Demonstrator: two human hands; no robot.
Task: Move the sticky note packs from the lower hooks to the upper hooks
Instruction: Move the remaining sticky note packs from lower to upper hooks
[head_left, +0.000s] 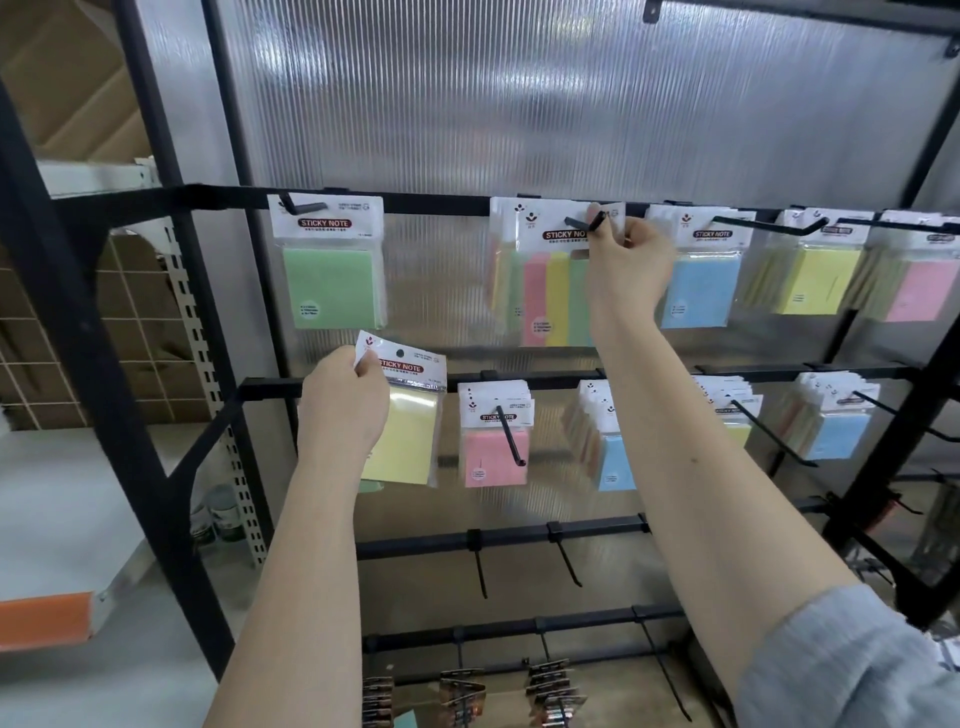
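**Two packs in hand at the rack**

The left hand (343, 402) pinches a yellow pack (408, 421) of sticky notes by the top left corner of its white header card, thumb in front, fingers curled behind. The pack hangs free in front of the lower bar (545, 382), off any hook, its punched hole showing just right of the fingertips.

The right hand (626, 265) is raised to the upper bar (441, 203) and pinches the top right corner of a striped pack (550, 291) in pink, yellow and green, right at the tip of a black hook (584, 224). Whether the pack's hole sits on the hook I cannot tell.

Left of the right hand a green pack (332, 286) hangs on the upper bar; to its right hang blue (698, 291), yellow (821, 280) and pink (917, 291) packs. Between the two forearms, a pink pack (493, 457) and a light blue pack (615, 462) hang on lower hooks.
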